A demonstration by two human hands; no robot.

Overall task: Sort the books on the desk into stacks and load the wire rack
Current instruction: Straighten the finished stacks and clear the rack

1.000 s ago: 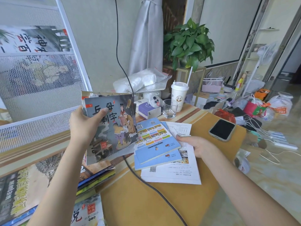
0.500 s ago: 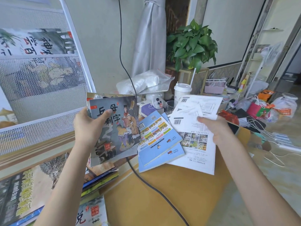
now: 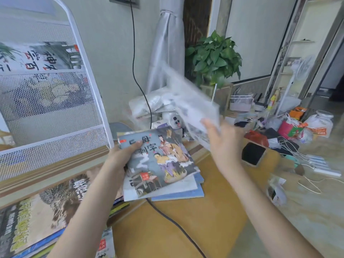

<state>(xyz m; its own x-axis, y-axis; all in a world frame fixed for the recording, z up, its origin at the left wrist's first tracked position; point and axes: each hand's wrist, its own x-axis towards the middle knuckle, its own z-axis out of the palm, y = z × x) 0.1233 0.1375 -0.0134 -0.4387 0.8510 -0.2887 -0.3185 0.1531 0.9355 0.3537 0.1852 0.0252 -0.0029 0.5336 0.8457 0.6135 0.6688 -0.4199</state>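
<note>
Sorting is judged to be the step in hand, seen from the single head view: a picture book (image 3: 158,161) with a glossy grey-blue cover, printed with painted figures and large black characters, is gripped at its left edge by the left hand (image 3: 119,159), thumb curled over the cover, and is held tilted just above two thin blue booklets (image 3: 186,193) lying flat on the mustard-yellow desk (image 3: 176,220). A sheaf of white printed sheets (image 3: 193,107) is raised above the desk against the right hand (image 3: 223,144); the sheets are smeared by motion, the fingers appear spread and fairly straight, and whether the paper is pinched or only touched cannot be told. A black cable (image 3: 167,218) is draped across the desk and passes under the booklets. At the left a white wire rack (image 3: 55,101) of fine mesh with a rounded tube frame is stood, one book cover already showing behind the mesh. Flat magazines (image 3: 37,211) with matte covers are piled at the lower left. A dark phone (image 3: 253,153) rests on the desk's far right. The next move is judged to call for the limp sheets to be set aside from the books, so that the held book can be squared onto a stack of like size.
</note>
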